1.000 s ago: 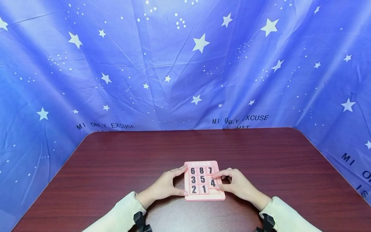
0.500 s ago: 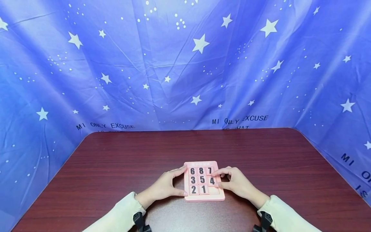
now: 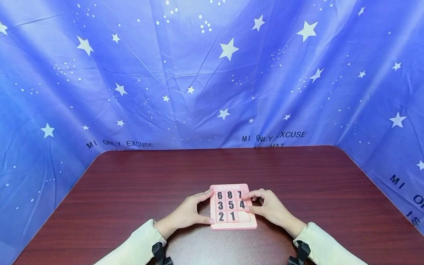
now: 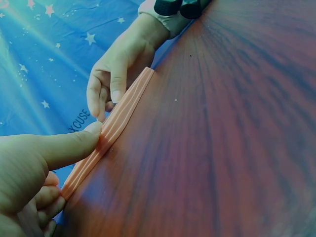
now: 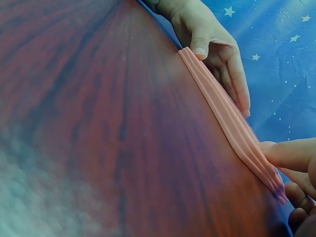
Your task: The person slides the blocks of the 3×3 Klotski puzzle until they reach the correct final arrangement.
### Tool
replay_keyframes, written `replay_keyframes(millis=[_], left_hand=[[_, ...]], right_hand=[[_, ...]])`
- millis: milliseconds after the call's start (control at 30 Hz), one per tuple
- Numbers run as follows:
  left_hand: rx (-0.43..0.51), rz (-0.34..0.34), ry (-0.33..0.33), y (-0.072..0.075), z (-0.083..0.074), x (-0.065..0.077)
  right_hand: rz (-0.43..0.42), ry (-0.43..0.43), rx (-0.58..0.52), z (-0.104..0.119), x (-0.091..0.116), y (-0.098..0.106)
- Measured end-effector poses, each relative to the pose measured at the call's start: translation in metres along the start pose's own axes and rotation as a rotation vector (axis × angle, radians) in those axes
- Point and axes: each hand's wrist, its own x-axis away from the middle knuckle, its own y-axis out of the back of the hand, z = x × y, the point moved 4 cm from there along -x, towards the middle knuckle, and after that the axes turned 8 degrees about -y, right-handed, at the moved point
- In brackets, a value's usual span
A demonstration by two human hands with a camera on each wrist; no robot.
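Observation:
A pink number sliding puzzle (image 3: pixel 232 225) lies flat on the table, its tiles reading 6 8 7, then 3 5 4, then 2 1 with a bare slot at the near right. My left hand (image 3: pixel 187 212) grips the frame's left side, thumb at the near corner and index finger at the far one. Over the right side, my right hand (image 3: pixel 273 210) has its index finger and thumb at the far and near edges of the 4 tile (image 3: pixel 242 204), pinching it. From the left wrist view, the puzzle shows edge-on as a ridged pink side (image 4: pixel 116 123), and its numbered face is hidden.
The dark red wood-grain table (image 3: pixel 149 173) reaches back to a blue curtain (image 3: pixel 195 73) with white stars and printed words. Cream sleeves (image 3: pixel 132 244) and black wrist straps (image 3: pixel 299 252) are at the near edge of view.
The 4 tile has slid away from me, from partway between rows up into the middle row beside the 5. My right thumb moved with it. The left hand stays in place.

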Motion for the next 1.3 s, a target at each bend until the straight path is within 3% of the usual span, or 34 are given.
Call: replay_keyframes(millis=[367,833,1300], left_hand=[[-0.005,0.0,0.001,-0.002,0.003,0.001],[0.001,-0.002,0.004,-0.001,0.003,0.0],[-0.002,0.002,0.005,0.001,0.001,-0.001]], right_hand=[[0.016,0.01,-0.117,0.005,0.009,-0.007],[-0.122,-0.091,-0.053,0.024,0.032,-0.026],[-0.179,-0.164,-0.039,0.029,0.029,-0.04]])
